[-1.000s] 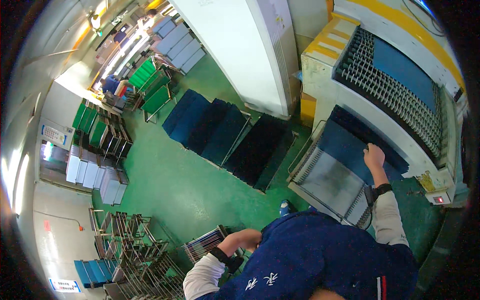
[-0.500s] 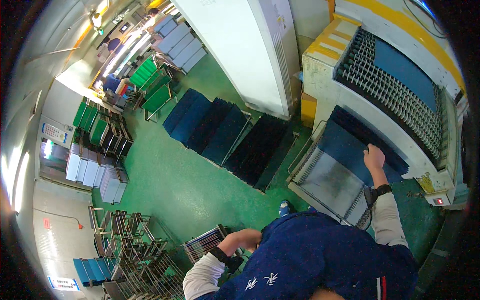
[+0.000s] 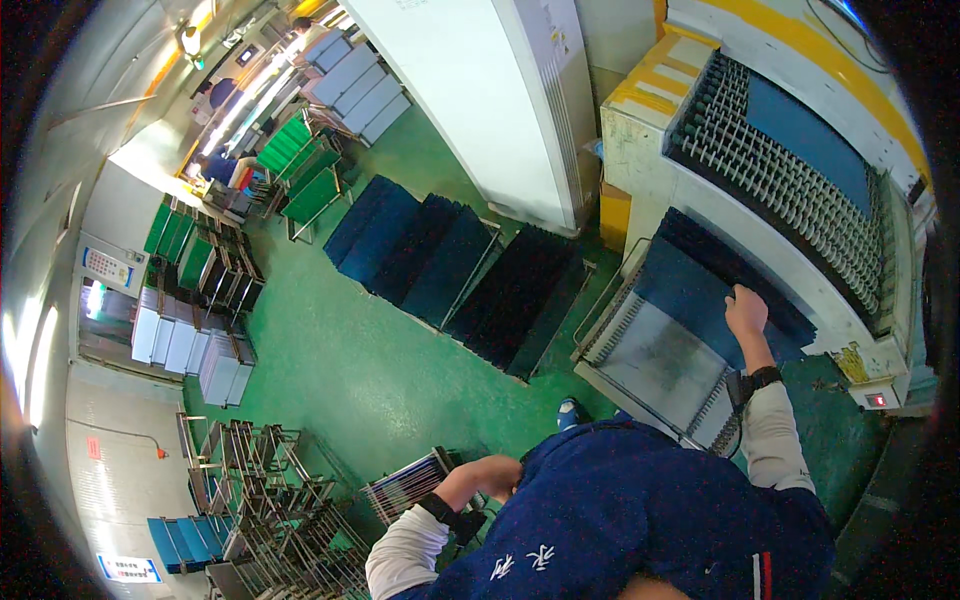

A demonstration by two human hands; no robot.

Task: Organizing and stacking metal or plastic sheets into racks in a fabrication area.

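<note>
My right hand (image 3: 746,315) is at the near side of a dark blue panel (image 3: 685,290), its fingers curled closed at the panel's edge. The panel leans with several others in a slotted rack (image 3: 600,392) on my right. Below it lies the rack's grey base plate (image 3: 655,345), with rows of slots along two sides. My left hand (image 3: 497,478) is bent in against my waist, and its fingers are hidden by the dark blue clothing.
Behind the rack stands a machine (image 3: 780,185) with rows of rollers and a blue panel (image 3: 810,140) on them. Racks of dark panels (image 3: 420,245) stand ahead. A white cabinet (image 3: 480,100) rises beyond. Metal racks (image 3: 270,490) crowd the lower left on the green floor (image 3: 350,370).
The view has shifted very slightly. Both hands keep their places, and the panels have not visibly moved.
</note>
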